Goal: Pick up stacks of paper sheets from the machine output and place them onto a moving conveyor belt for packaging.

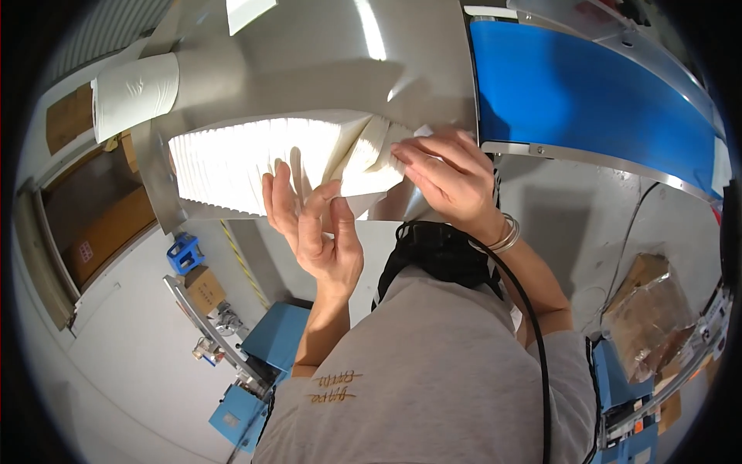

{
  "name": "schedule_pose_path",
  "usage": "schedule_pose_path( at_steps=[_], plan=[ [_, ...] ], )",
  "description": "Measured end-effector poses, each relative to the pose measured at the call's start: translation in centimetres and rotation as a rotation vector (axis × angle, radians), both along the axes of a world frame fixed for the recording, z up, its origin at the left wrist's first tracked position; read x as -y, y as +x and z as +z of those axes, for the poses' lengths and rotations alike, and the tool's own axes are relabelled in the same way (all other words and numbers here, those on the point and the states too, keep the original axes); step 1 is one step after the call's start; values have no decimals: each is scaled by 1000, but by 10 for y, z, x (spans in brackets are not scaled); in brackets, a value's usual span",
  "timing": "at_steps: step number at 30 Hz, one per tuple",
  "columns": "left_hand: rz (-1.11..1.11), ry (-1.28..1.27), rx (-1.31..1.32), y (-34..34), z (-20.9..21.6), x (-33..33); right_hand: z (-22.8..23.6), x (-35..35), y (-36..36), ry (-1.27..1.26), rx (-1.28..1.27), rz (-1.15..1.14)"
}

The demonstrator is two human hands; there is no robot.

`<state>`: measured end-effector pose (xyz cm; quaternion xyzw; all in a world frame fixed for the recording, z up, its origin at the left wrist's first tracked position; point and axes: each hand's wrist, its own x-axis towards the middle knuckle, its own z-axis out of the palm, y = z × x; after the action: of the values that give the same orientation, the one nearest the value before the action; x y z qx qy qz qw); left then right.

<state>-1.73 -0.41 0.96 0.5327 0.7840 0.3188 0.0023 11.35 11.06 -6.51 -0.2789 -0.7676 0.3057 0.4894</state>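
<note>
A long row of white, thin folded sheets (239,162), packed side by side with a ridged edge, lies along the front of the steel table. At its right end the last sheets lean over and fan out as a loose white folded sheet (367,166). My right hand (452,174) pinches the right side of this loose sheet between thumb and fingers. My left hand (317,224) is at the front of the row, fingers apart and slightly bent, with the fingertips against the white sheets. Whether the sheets are paper or cloth I cannot tell.
The steel table (309,69) reaches away from me, with a white sheet (139,89) over its left edge. A blue conveyor belt (580,85) adjoins on the right. A black cable (533,309) hangs down my front. Boxes (205,290) and a blue stool (185,254) stand lower left.
</note>
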Motion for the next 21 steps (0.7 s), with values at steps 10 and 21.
schedule_pose_path(
  at_steps=[10, 21],
  plan=[
    [0, -33, -7, 3, 2, 0, -4, 7, 5, 105, -16, -74],
    [-2, -27, 2, 2, 2, 3, -6, 9, 5, 95, -21, -38]
  ],
)
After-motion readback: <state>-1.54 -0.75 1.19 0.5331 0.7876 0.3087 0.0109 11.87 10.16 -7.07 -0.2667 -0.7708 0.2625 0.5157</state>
